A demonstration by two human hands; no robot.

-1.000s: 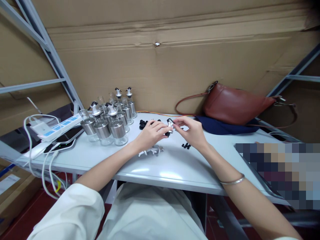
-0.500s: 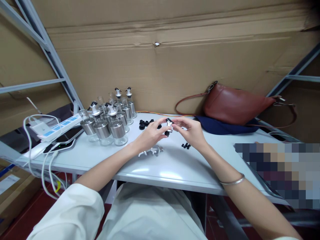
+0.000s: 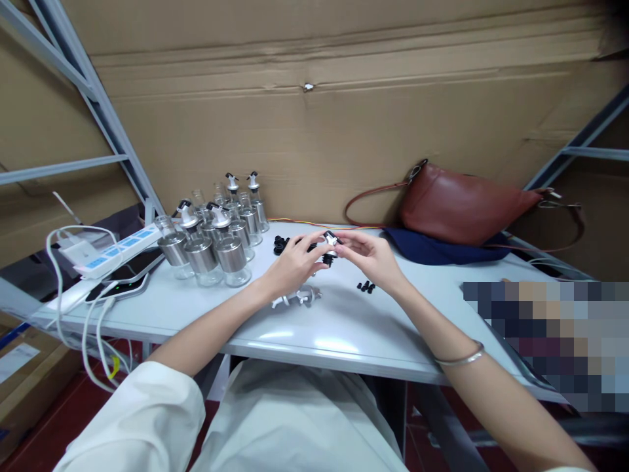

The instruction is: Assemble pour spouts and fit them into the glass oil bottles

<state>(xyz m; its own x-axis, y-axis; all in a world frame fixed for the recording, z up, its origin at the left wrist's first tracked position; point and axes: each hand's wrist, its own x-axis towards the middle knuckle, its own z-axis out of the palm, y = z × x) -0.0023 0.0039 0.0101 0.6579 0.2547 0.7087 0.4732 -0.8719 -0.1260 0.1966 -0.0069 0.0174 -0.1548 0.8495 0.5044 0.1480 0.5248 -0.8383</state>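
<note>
My left hand [image 3: 293,263] and my right hand [image 3: 369,257] meet above the white table [image 3: 344,328], both pinching a small silver and black pourer spout [image 3: 329,245]. Just below the left wrist lie other silver spout parts [image 3: 296,298]. Small black pieces [image 3: 366,286] sit near my right wrist. More black rings [image 3: 281,245] lie behind the left hand.
Several glass bottles with steel bands [image 3: 216,242], some capped with spouts, stand at the left. A white power strip [image 3: 115,249], a phone [image 3: 120,278] and cables lie further left. A brown handbag [image 3: 457,203] rests on a blue cloth [image 3: 432,249] at the back right. Cardboard covers the wall.
Both hands have shifted slightly left and lifted the spout a little. The fingers have turned the spout between them.
</note>
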